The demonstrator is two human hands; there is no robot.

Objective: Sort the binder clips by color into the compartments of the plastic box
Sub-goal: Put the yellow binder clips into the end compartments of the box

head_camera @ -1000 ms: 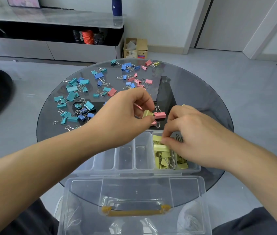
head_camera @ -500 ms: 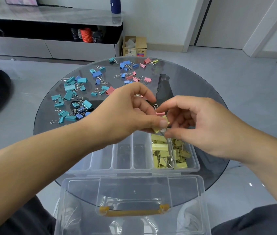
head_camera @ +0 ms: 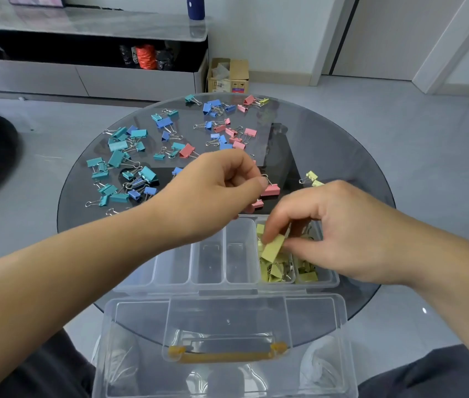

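A clear plastic box (head_camera: 210, 280) with several compartments stands at the round table's near edge. Its two right compartments hold yellow clips (head_camera: 277, 270). My right hand (head_camera: 339, 228) pinches a large yellow binder clip (head_camera: 272, 248) just above those compartments. My left hand (head_camera: 213, 193) hovers beyond the box with its fingers curled, thumb against fingertips; whether it holds anything I cannot tell. Pink clips (head_camera: 270, 190) lie just past its fingertips. Teal clips (head_camera: 118, 159), blue clips (head_camera: 213, 106) and more pink clips (head_camera: 237, 133) are scattered over the far half of the table.
The box's open lid (head_camera: 224, 340) with a yellow handle hangs toward me over the table edge. Two yellow clips (head_camera: 312, 178) lie on the glass table (head_camera: 342, 156) at the right. A cardboard box (head_camera: 229, 74) and a low cabinet stand on the floor beyond.
The yellow clip passed from my left hand to my right hand, which then lowered it to the yellow compartments. My left hand moved back toward the pink clips.
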